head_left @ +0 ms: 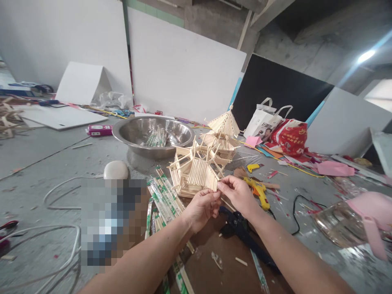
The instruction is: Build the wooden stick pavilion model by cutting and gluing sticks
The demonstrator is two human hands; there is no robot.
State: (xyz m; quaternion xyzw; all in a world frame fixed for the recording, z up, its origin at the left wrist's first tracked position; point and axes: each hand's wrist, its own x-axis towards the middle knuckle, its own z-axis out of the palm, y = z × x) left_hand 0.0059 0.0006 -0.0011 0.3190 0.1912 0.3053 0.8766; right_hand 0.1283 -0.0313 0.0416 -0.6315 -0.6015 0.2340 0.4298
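The bare left arm [153,251] reaches up from the near left, and the bare right arm [289,245] reaches up from the near right. The left hand [202,206] and right hand [240,197] are close together, both pinching with bent fingers [215,207].

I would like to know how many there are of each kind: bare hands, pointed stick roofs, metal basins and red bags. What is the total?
Left hand and right hand: 2
Pointed stick roof: 1
Metal basin: 1
Red bag: 1
Total: 5
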